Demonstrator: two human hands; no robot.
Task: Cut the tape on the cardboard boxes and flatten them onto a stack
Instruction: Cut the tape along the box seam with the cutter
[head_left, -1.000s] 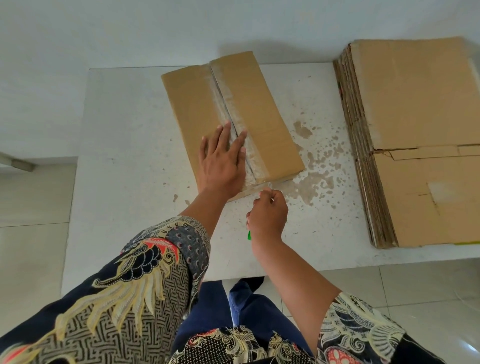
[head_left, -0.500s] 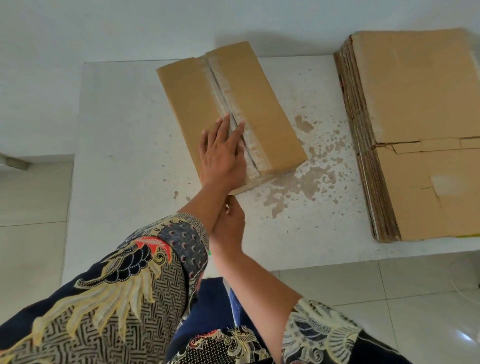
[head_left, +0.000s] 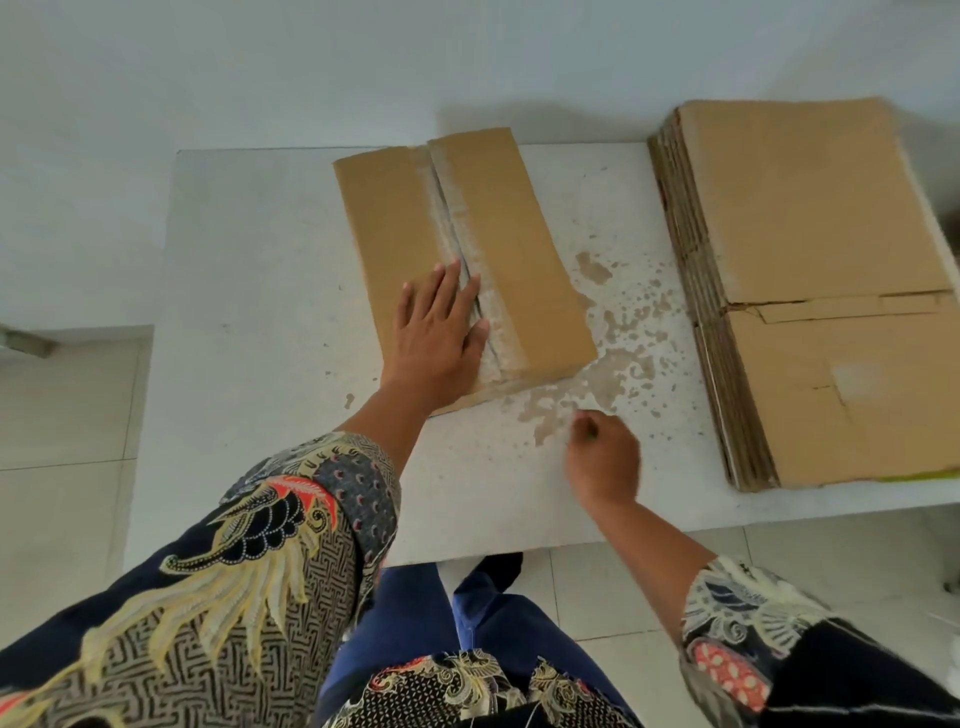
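Note:
A closed cardboard box (head_left: 519, 249) lies near the middle of the white table (head_left: 249, 312). Its taped centre seam (head_left: 452, 218) is split along its length. My left hand (head_left: 436, 332) presses flat on the box's near end, fingers straight beside the seam. Curled into a fist, my right hand (head_left: 605, 457) hovers over the table just right of the box's near corner. It grips a small cutter, which the fingers almost entirely hide. A tall stack of flattened boxes (head_left: 810, 218) sits at the table's right end.
The tabletop has worn brown patches (head_left: 613, 364) between the box and the stack. A white wall runs behind the table. Tiled floor (head_left: 62, 415) lies to the left and below, and my legs stand at the near table edge.
My right hand pulled back from the box's near end, passed under my left forearm, then swung out to the right. My left hand has stayed flat on the box.

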